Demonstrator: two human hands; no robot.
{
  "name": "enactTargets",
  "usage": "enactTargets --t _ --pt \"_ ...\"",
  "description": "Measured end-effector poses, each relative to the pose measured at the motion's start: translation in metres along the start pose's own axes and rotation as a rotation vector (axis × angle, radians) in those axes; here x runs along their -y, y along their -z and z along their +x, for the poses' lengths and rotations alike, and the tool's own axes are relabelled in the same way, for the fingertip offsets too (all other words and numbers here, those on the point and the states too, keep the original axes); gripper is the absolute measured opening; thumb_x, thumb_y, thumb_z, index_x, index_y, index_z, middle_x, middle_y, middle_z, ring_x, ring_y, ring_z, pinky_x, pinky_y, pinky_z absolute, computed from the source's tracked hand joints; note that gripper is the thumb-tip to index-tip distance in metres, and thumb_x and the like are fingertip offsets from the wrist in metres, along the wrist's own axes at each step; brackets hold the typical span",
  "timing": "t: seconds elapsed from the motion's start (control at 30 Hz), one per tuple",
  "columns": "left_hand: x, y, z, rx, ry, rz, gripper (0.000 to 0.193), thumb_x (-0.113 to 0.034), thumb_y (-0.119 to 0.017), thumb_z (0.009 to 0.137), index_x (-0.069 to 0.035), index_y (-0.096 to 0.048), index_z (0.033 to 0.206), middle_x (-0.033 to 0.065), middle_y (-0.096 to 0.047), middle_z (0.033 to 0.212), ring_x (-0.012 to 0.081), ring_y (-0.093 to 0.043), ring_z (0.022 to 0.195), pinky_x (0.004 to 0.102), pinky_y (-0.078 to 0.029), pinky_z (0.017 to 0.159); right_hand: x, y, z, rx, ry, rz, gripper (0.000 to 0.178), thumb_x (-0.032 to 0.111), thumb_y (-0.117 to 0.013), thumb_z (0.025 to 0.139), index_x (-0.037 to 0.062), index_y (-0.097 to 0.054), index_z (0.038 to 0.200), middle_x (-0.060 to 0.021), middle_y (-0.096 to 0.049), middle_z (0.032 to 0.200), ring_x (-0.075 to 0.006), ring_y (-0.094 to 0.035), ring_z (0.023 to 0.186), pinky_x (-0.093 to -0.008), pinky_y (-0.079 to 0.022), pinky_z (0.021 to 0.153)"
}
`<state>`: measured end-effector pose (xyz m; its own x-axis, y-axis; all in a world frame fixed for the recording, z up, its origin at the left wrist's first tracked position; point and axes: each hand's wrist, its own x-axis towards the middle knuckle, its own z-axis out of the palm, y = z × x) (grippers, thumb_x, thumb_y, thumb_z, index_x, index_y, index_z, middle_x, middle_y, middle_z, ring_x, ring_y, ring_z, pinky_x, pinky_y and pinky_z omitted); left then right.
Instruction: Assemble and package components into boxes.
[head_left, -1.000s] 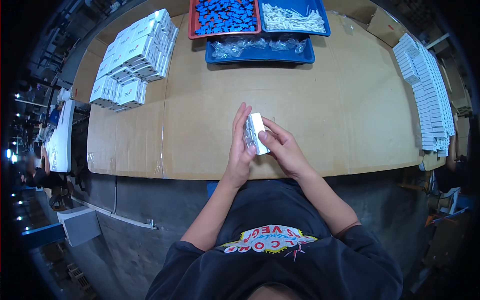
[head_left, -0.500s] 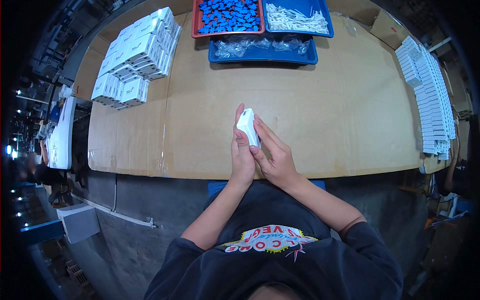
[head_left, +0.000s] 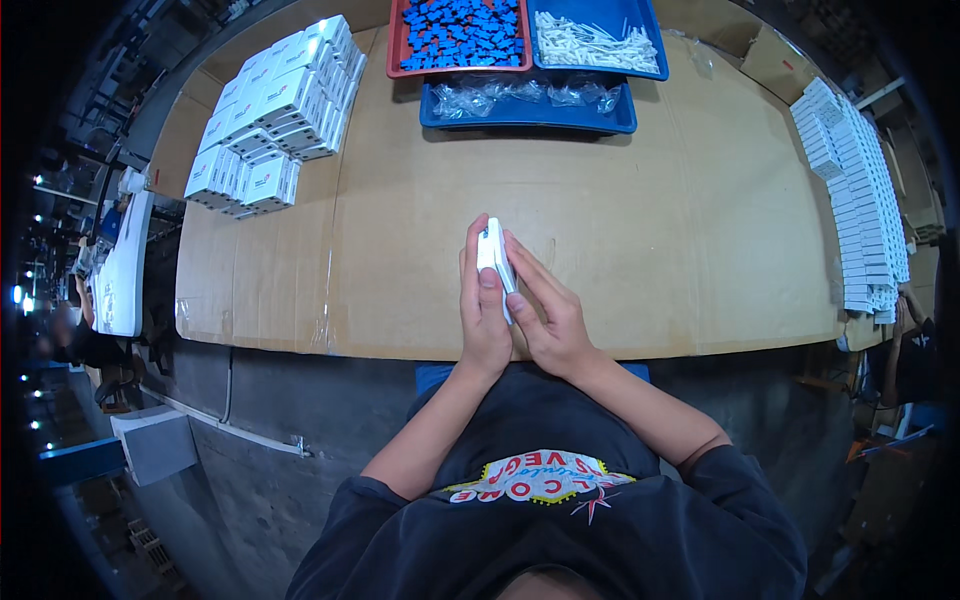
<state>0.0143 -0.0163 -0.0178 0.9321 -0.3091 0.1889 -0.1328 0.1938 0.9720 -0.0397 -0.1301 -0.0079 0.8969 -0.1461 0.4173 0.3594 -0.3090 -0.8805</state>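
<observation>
Between my two hands, over the near middle of the cardboard-covered table [head_left: 420,240], is a small white box [head_left: 494,248] tilted on edge. My left hand [head_left: 484,315] grips its left side, the thumb laid along the face towards me. From the right, my right hand [head_left: 552,310] presses fingers and thumb against the other side. A narrow white edge shows between the thumbs; the rest of the box is hidden by my fingers.
White boxes stand stacked at the left [head_left: 270,110], and a long stack of white boxes [head_left: 855,200] lines the right edge. At the back are a red tray [head_left: 393,60] of blue pieces, a blue tray [head_left: 655,70] of white sticks and another blue tray [head_left: 530,124] holding clear plastic bags.
The white box has turned in my hands, so its narrow side now shows more. My left thumb has shifted lower along it; both hands stay in nearly the same place.
</observation>
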Motion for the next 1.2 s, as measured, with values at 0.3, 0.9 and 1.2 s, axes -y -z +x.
enactTargets --t 0.3,0.9,1.2 --pt "0.013 0.010 -0.002 0.067 -0.141 0.108 0.112 -0.070 -0.057 0.088 0.002 -0.018 0.164 0.0186 -0.037 0.154 0.0297 -0.043 0.139 0.0433 -0.032 0.118 0.026 -0.005 0.012 -0.011 -0.552 0.589 0.050 0.024 -0.062 0.107 -0.0040 -0.048 0.146 -0.0170 -0.053 0.148 -0.0220 -0.053 0.137 -0.0364 -0.043 0.114" --pt "0.000 0.000 0.000 -0.104 -0.297 0.314 0.093 -0.074 -0.037 0.097 0.008 -0.046 0.141 0.0212 -0.052 0.132 0.0296 -0.056 0.121 0.0419 -0.044 0.105 0.029 -0.019 -0.002 -0.084 -0.474 0.562 0.052 0.025 -0.057 0.111 -0.0033 -0.048 0.154 -0.0133 -0.063 0.141 -0.0130 -0.058 0.125 -0.0287 -0.049 0.103" --pt "0.006 0.000 -0.002 -0.141 -0.301 0.210 0.086 -0.066 -0.040 0.092 0.007 -0.049 0.136 0.0192 -0.054 0.129 0.0269 -0.056 0.117 0.0394 -0.045 0.102 0.038 -0.019 -0.005 -0.071 -0.470 0.491 0.049 0.025 -0.048 0.114 -0.0047 -0.048 0.154 -0.0160 -0.059 0.149 -0.0144 -0.056 0.129 -0.0295 -0.044 0.109"
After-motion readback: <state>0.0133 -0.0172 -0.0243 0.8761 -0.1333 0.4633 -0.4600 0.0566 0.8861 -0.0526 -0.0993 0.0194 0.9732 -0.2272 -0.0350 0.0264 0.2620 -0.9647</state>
